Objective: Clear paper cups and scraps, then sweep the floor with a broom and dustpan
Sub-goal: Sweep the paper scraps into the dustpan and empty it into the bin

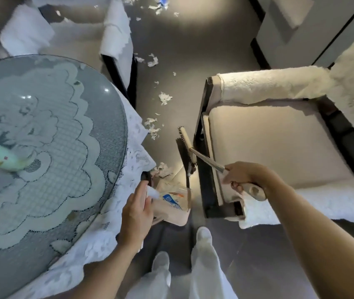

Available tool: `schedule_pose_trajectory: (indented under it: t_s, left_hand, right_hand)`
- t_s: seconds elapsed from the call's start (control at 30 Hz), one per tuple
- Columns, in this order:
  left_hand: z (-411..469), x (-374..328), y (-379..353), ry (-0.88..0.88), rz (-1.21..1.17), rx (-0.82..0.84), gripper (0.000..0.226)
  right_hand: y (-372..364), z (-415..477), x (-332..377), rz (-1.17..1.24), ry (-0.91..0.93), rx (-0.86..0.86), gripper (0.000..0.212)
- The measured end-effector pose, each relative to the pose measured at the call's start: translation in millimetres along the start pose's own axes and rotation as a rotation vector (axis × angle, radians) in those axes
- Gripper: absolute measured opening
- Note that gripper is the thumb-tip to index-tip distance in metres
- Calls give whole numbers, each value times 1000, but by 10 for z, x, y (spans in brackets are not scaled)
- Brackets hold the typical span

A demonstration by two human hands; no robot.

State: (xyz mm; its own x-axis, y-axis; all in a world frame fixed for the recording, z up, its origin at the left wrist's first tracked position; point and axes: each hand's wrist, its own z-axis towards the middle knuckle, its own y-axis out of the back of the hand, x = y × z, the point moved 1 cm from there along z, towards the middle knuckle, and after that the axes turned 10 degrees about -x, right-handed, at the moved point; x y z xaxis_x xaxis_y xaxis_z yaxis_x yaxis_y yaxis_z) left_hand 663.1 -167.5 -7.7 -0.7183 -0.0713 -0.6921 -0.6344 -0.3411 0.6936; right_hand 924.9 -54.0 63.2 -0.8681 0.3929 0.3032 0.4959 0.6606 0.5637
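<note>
My right hand (pixel 244 176) grips the beige handle of a broom (pixel 188 145), whose dark-bristled head stands on the floor next to the armchair's corner. My left hand (pixel 138 210) holds the upright handle of a beige dustpan (pixel 171 203) set on the floor between the table and the chair. Inside the pan lie a flattened paper cup with blue print and some white scraps. More white paper scraps (pixel 153 126) trail across the dark floor ahead of the broom, with another patch of scraps (pixel 159 6) far off at the top.
A round glass table (pixel 48 134) with a lace cloth fills the left. A cream armchair (pixel 279 145) with fluffy covers stands on the right. Two more chairs (pixel 117 39) draped in white stand beyond the table. My white-trousered legs (pixel 202 266) are below.
</note>
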Motion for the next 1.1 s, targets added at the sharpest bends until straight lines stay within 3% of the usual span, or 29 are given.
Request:
schedule_pose_trajectory:
  t_s: [0.17, 0.4, 0.6, 0.8, 1.1]
  left_hand:
    - [-108, -176, -172, 149, 66, -159, 53]
    - [-181, -306, -398, 284, 94, -205, 42]
    - [9, -412, -441, 248, 108, -200, 53]
    - [-13, -377, -389, 268, 85, -227, 54]
    - [-146, -351, -255, 238, 76, -162, 42]
  right_hand:
    - [327, 441, 77, -96, 75, 72, 33]
    - [333, 810, 271, -274, 201, 135, 36]
    - [59, 864, 240, -322, 212, 204, 46]
    - [131, 615, 148, -479, 250, 267, 37]
    - [495, 365, 16, -274, 221, 145, 23]
